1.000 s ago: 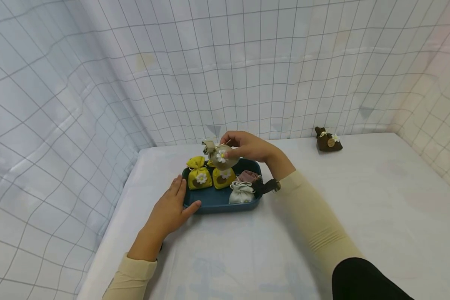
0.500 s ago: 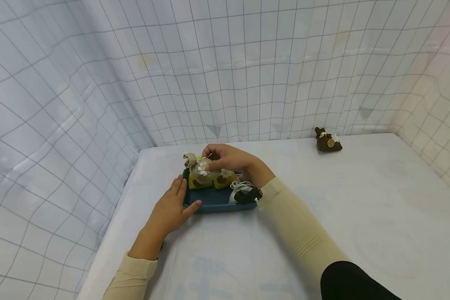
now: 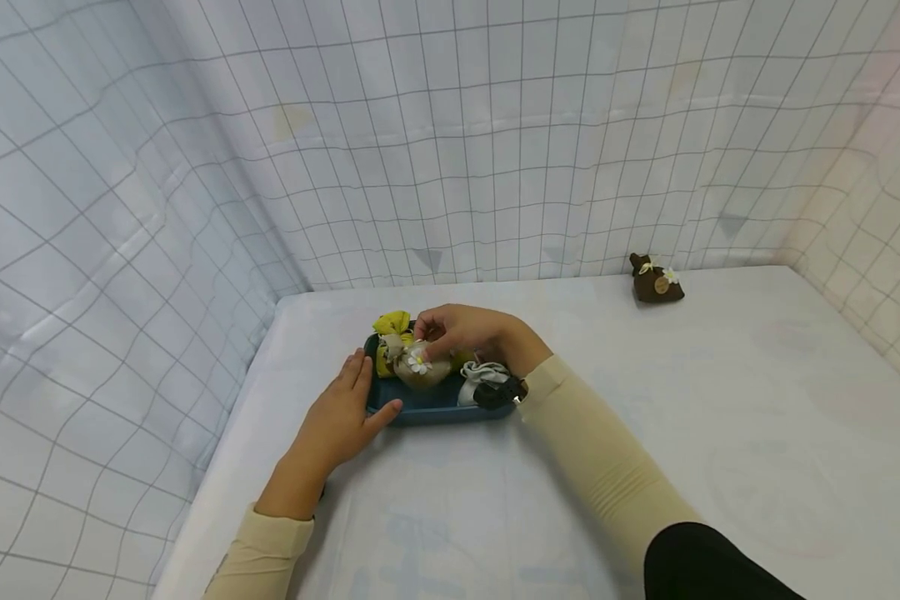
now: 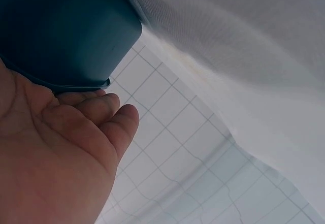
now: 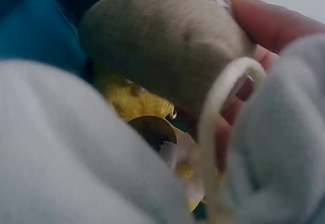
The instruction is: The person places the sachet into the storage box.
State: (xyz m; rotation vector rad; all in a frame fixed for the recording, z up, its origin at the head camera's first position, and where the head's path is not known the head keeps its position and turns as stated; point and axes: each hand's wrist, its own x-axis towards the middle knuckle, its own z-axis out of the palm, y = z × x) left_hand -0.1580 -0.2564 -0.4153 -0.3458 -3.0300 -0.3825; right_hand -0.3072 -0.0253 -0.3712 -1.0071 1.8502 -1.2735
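Note:
A dark blue tray (image 3: 420,407) sits on the white table and holds several small cloth pouches. My right hand (image 3: 457,333) grips a beige pouch (image 3: 417,367) with a white daisy, low over the tray's left front part; the beige pouch (image 5: 162,36) fills the right wrist view above a yellow pouch (image 5: 137,104). A yellow pouch (image 3: 390,323) shows behind it and a white pouch (image 3: 476,377) lies at the tray's right. My left hand (image 3: 345,417) rests flat against the tray's left edge, fingers straight; in the left wrist view the fingers (image 4: 96,112) touch the tray (image 4: 61,26).
A brown pouch (image 3: 656,282) with a daisy stands alone at the back right of the table. Gridded white cloth walls close in behind and on both sides. The table's left edge runs near my left forearm.
My right hand has carried the beige pouch leftward and down, from above the tray's back to low over its left front. The left hand has stayed put.

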